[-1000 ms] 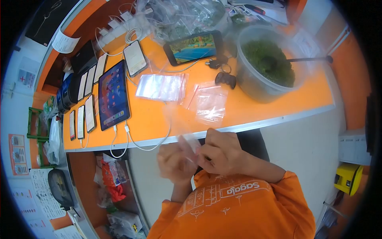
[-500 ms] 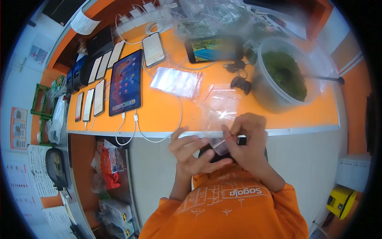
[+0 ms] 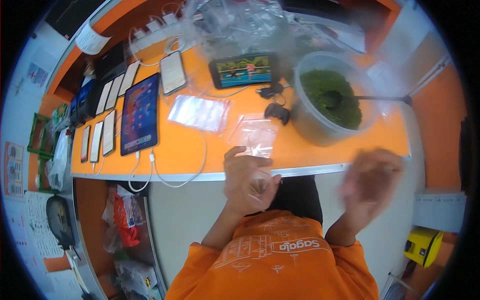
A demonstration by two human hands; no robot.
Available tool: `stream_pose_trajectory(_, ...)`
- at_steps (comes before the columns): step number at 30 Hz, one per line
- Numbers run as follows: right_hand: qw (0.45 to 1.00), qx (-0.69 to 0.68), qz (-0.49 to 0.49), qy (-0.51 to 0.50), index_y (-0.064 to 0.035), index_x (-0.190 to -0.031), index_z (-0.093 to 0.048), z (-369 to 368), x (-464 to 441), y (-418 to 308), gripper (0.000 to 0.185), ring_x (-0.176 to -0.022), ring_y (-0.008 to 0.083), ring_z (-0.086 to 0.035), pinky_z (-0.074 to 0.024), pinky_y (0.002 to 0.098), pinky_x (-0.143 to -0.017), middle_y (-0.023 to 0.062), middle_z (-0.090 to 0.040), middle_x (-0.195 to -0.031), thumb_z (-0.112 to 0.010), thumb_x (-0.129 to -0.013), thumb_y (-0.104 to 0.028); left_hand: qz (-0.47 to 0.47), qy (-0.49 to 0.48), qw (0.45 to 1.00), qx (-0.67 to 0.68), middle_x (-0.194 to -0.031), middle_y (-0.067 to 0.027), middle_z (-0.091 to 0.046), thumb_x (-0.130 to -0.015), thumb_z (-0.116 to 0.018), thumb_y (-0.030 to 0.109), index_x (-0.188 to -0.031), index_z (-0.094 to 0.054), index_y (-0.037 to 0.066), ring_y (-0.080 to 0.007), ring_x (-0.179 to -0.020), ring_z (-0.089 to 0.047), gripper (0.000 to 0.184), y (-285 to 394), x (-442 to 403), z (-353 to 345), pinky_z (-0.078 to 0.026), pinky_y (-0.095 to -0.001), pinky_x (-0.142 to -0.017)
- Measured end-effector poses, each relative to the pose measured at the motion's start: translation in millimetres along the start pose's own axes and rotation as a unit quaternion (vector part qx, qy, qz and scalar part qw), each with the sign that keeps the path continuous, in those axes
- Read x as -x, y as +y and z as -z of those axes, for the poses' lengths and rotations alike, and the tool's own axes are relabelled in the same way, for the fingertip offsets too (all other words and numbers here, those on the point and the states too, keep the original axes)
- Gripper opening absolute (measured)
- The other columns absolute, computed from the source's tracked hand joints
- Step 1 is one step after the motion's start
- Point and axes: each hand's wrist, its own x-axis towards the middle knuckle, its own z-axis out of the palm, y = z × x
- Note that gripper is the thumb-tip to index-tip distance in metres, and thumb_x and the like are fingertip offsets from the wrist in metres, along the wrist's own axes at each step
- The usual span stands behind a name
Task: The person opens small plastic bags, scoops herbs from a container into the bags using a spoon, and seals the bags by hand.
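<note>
My left hand [image 3: 245,180] is closed around a small clear zip bag [image 3: 259,186], just off the near edge of the orange table. Smeared by motion, my right hand [image 3: 372,182] hangs at the right, below the table edge; its fingers cannot be made out. The closest thing to it is a translucent tub [image 3: 315,134] with shredded green stuff [image 3: 327,90] inside. A dark spoon [image 3: 370,98] rests in the tub, its handle over the right rim. On the table lie more clear zip bags [image 3: 255,132] and a flat stack of zip bags [image 3: 197,112].
A tablet [image 3: 140,115] and several phones [image 3: 172,72] lie at the left, with white charging cables [image 3: 205,155]. A phone playing video [image 3: 244,70] leans at the back beside keys [image 3: 276,112]. Behind are crumpled plastic bags [image 3: 235,27].
My hands have parted. My right hand has left the zip bag and swung right, towards the tub's side. My left hand keeps the bag. The view has shifted slightly.
</note>
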Motion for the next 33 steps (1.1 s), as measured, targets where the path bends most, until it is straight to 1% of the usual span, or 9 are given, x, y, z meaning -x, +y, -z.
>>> stream_pose_trajectory(2,0.954,0.138,0.049,0.261,-0.0021,-0.111,-0.043,32,-15,7,0.048,-0.07,0.0098,-0.05,-0.0379,0.0204,-0.054,0.0042,-0.047,-0.09,-0.07,-0.071,-0.004,0.065,0.023,0.995,0.076,-0.1,-0.0133,-0.054,-0.075,-0.067,0.019,-0.116,-0.042,0.004,-0.0248,-0.09,-0.051,0.051,-2,-1,-3,-0.038,-0.0421,-0.086)
stream_pose_trajectory(5,0.932,0.15,-0.014,0.33,0.0004,-0.115,-0.044,74,-50,28,0.047,-0.072,0.007,-0.049,-0.0332,0.0176,-0.047,0.0064,-0.047,-0.096,-0.068,-0.075,-0.006,0.207,0.082,0.954,0.201,-0.102,-0.0103,-0.049,-0.078,-0.065,0.033,-0.117,-0.042,0.005,-0.0209,-0.093,-0.047,0.053,1,-2,-14,-0.04,-0.0384,-0.085)
stream_pose_trajectory(8,0.959,0.117,-0.121,0.227,0.0011,-0.108,-0.051,92,-75,56,0.036,-0.064,0.0062,-0.049,-0.0334,0.0193,-0.046,0.005,-0.05,-0.086,-0.066,-0.079,-0.014,0.338,0.129,0.888,0.284,-0.098,-0.0069,-0.048,-0.075,-0.068,0.039,-0.116,-0.042,0.006,-0.0181,-0.09,-0.047,0.059,5,-6,-26,-0.04,-0.0383,-0.084)
stream_pose_trajectory(10,0.978,0.105,-0.134,0.124,0.0009,-0.101,-0.056,93,-90,69,0.028,-0.06,0.0062,-0.049,-0.0347,0.0194,-0.045,0.0052,-0.053,-0.08,-0.063,-0.082,-0.018,0.315,0.128,0.888,0.308,-0.095,-0.006,-0.047,-0.075,-0.068,0.036,-0.115,-0.043,0.006,-0.0161,-0.089,-0.046,0.056,2,-3,-31,-0.04,-0.0378,-0.084)
stream_pose_trajectory(17,0.99,0.139,0.039,0.0,0.0038,-0.088,-0.059,75,-107,62,0.016,-0.069,0.0141,-0.059,-0.0491,0.0246,-0.055,0.007,-0.061,-0.08,-0.052,-0.089,-0.01,0.258,0.062,0.956,0.126,-0.089,-0.0064,-0.046,-0.074,-0.065,0.012,-0.107,-0.045,0.002,-0.0141,-0.083,-0.045,0.04,-1,-4,-31,-0.039,-0.0333,-0.082)
stream_pose_trajectory(21,0.938,0.301,0.106,-0.135,0.0028,-0.085,-0.06,71,-104,66,0.014,-0.064,0.0182,-0.06,-0.0465,0.0256,-0.057,0.01,-0.059,-0.074,-0.056,-0.085,-0.01,0.213,0.039,0.974,0.07,-0.085,-0.0071,-0.048,-0.068,-0.066,0.0,-0.103,-0.047,0.0,-0.0159,-0.08,-0.046,0.039,-7,-11,-40,-0.038,-0.0312,-0.076)
stream_pose_trajectory(24,0.954,0.219,0.091,-0.185,0.0018,-0.083,-0.061,73,-93,63,0.014,-0.061,0.0183,-0.059,-0.0449,0.0255,-0.054,0.0094,-0.057,-0.071,-0.056,-0.085,-0.012,0.161,0.006,0.987,-0.005,-0.084,-0.0079,-0.049,-0.066,-0.067,-0.003,-0.102,-0.048,0.001,-0.0173,-0.079,-0.046,0.041,-15,-12,-43,-0.038,-0.0305,-0.074)
stream_pose_trajectory(28,0.985,0.077,0.057,-0.143,0.0082,-0.081,-0.059,76,-86,52,0.024,-0.062,0.0178,-0.059,-0.0473,0.0262,-0.054,0.0119,-0.057,-0.07,-0.054,-0.087,-0.015,0.108,-0.017,0.991,-0.071,-0.084,-0.0088,-0.049,-0.067,-0.069,-0.001,-0.102,-0.048,0.001,-0.0184,-0.078,-0.046,0.041,-22,-19,-42,-0.038,-0.0301,-0.074)
stream_pose_trajectory(33,0.989,0.12,-0.023,-0.083,0.0061,-0.078,-0.056,72,-88,66,0.038,-0.057,0.018,-0.061,-0.0501,0.0263,-0.063,0.0109,-0.059,-0.068,-0.035,-0.096,-0.021,0.114,-0.009,0.99,-0.079,-0.084,-0.0086,-0.05,-0.066,-0.069,-0.002,-0.102,-0.048,0.001,-0.0184,-0.078,-0.046,0.041,-27,-23,-42,-0.038,-0.0303,-0.073)
